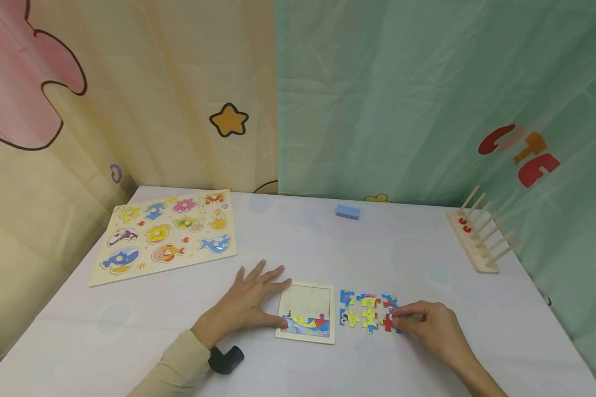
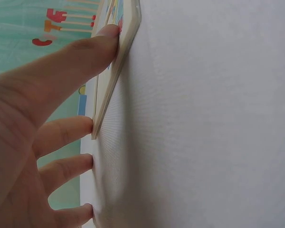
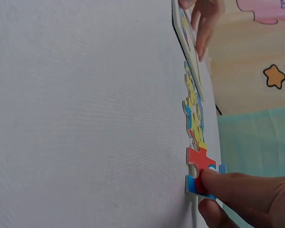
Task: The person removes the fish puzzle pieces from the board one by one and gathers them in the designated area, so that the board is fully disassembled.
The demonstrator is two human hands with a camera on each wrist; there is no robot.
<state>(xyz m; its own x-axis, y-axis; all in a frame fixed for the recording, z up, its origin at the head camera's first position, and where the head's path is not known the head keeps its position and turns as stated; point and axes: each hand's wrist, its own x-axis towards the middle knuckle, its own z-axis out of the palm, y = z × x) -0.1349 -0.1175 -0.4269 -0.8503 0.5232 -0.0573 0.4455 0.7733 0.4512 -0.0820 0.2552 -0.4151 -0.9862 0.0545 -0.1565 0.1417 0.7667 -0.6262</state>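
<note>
My left hand (image 1: 244, 304) rests spread beside a small wooden puzzle tray (image 1: 305, 298). Its thumb (image 2: 92, 54) presses on the tray's near left edge, and the index fingertip touches the far left corner. Along the tray's bottom lies a row of fitted pieces (image 1: 305, 326) in blue, yellow and red; bare wood shows above. Just right of the tray, several loose jigsaw pieces (image 1: 369, 317) are laid out in rows. Between thumb and finger, my right hand (image 1: 434, 331) pinches a red and blue jigsaw piece (image 3: 199, 159) at the right end of these rows.
A wooden peg puzzle board (image 1: 146, 266) with sea animals lies at the back left. Near the back edge sits a blue block (image 1: 347, 212). A pegged wooden rack (image 1: 477, 251) with red beads stands at the right. A black angular object (image 1: 227, 361) lies by the left wrist.
</note>
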